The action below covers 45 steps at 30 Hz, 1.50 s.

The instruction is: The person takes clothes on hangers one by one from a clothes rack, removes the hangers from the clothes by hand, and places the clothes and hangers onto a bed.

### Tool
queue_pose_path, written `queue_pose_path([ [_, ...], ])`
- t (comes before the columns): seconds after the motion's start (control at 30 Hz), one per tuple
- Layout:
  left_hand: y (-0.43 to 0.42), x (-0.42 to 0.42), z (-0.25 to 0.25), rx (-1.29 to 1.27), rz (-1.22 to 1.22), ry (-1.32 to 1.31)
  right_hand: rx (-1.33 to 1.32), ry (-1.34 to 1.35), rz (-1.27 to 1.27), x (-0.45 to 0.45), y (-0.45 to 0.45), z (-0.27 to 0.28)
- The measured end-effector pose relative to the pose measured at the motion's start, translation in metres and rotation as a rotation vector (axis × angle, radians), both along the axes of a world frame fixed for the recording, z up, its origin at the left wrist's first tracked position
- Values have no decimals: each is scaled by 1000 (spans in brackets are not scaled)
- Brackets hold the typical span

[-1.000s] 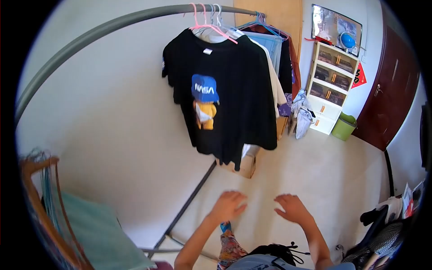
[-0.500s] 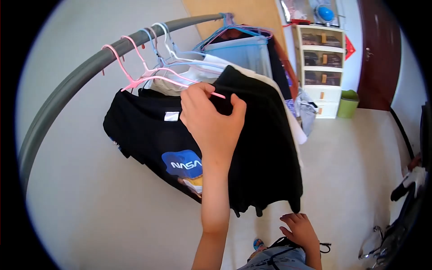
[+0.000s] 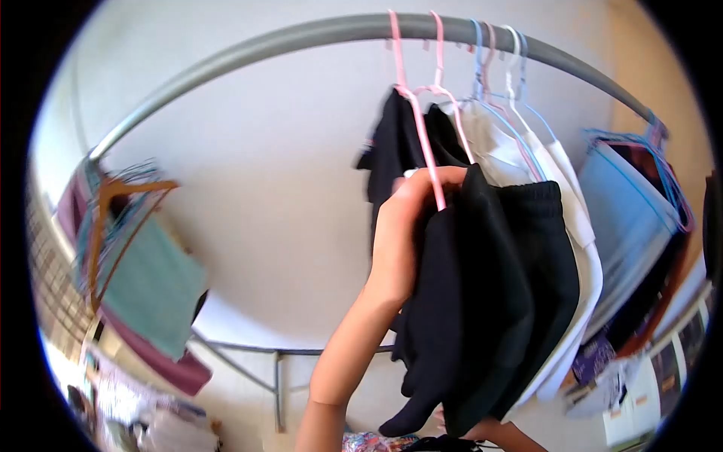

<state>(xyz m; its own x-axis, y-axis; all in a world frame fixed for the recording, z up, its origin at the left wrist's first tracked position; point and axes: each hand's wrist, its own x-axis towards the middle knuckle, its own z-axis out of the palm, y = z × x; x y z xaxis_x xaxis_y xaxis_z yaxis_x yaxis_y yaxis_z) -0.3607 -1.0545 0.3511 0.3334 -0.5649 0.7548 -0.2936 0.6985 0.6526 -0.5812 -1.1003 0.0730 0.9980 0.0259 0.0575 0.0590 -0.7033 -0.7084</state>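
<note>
A black T-shirt (image 3: 437, 301) hangs on a pink hanger (image 3: 424, 143) near the middle of the rail. My left hand (image 3: 410, 215) is at the hanger's near arm, its fingers bent over the shirt's neckline and closed on the black cloth; the thumb is hidden. The hanger's tip shows beside the fingers. Low in the view, my right hand (image 3: 474, 431) is partly covered by the hanging black cloth, so its fingers hardly show. Just behind the shirt hang black shorts (image 3: 538, 248) with a gathered waistband, and white garments (image 3: 584, 233).
The grey curved rail (image 3: 301, 41) spans the view. At its left end hang a green garment (image 3: 154, 279) and a wooden hanger (image 3: 139, 186); at its right, light blue cloth (image 3: 625, 203) on blue hangers. Clothes lie in a pile (image 3: 169, 429) at lower left.
My view has swung left, bringing the rail's left end into sight. My left hand has gone from the pink hanger's tip to the T-shirt's neckline. The right hand is now partly behind cloth.
</note>
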Motion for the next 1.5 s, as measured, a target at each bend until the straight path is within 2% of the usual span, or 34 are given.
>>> queue_pose_path([
  [0.03, 6, -12, 4, -71, -166, 176, -140, -152, 73, -9, -7, -28],
  [0.07, 16, -12, 12, -11, -169, 193, -65, -170, 131, -9, -5, 1],
  [0.1, 30, -7, 19, 42, -175, 230, 36, -153, 147, -15, -12, -31],
  [0.13, 43, -7, 31, 159, -198, 264, -138, -162, 156, -13, -1, -7],
  [0.17, 52, -15, 48, 221, 78, 55, -316, -184, 164, -9, 13, 18],
  [0.23, 62, -24, 67, 556, 301, -32, -355, -396, 185, -3, 31, -39],
  [0.3, 64, -24, 80, 617, 508, -34, -348, -311, 293, 9, 50, 14],
  [0.37, 87, -11, 101, 712, 737, -88, -359, -236, 353, 9, 67, 41],
  [0.43, 131, 13, 112, 598, 877, -195, -338, -348, 472, 14, 78, 38],
  [0.5, 160, 29, 121, 596, 1214, -391, -370, -324, 604, 21, 89, 52],
  [0.57, 171, 25, 128, 601, 1359, -533, -393, -329, 683, 24, 104, 55],
  [0.6, 187, 22, 129, 603, 1392, -519, -364, -340, 675, 23, 115, 56],
  [0.67, 196, 24, 136, 349, 1515, -318, -292, -388, 649, 24, 135, 62],
  [0.7, 208, 10, 137, 349, 1527, -223, -259, -389, 652, 26, 139, 55],
  [0.73, 218, 4, 134, 270, 1604, -210, -256, -368, 614, 23, 144, 51],
  [0.77, 234, -3, 131, 298, 1568, -254, -240, -359, 576, 24, 154, 47],
  [0.8, 249, -5, 124, 359, 1570, -408, -248, -274, 554, 22, 161, 48],
  [0.83, 260, -12, 110, 305, 1684, -533, -231, -275, 546, 25, 165, 37],
  [0.9, 295, -14, 74, 130, 1701, -745, -225, -290, 618, 28, 162, 9],
  [0.97, 335, -37, 24, 180, 1643, -496, -211, -201, 704, 38, 160, 7],
  [1.0, 353, -60, -1, 245, 1550, -258, -175, -197, 776, 46, 158, 10],
  [1.03, 367, -84, -22, 228, 1578, -232, -136, -191, 850, 56, 159, 10],
  [1.1, 389, -130, -63, 335, 1710, -31, 67, -454, 663, 81, 156, 1],
  [1.13, 403, -149, -83, 366, 1719, -81, 115, -460, 641, 101, 155, 1],
  [1.17, 410, -170, -96, 397, 1745, -22, 150, -524, 611, 116, 156, 12],
  [1.23, 420, -201, -122, 448, 1891, 59, 354, -407, 570, 141, 180, 34],
  [1.33, 438, -233, -163, 657, 2025, 194, 405, -438, 556, 176, 239, 35],
  [1.43, 463, -246, -177, 891, 2064, 273, 431, -302, 660, 208, 320, 30],
  [1.5, 494, -246, -167, 989, 2037, 271, 429, -295, 799, 219, 377, 32],
])
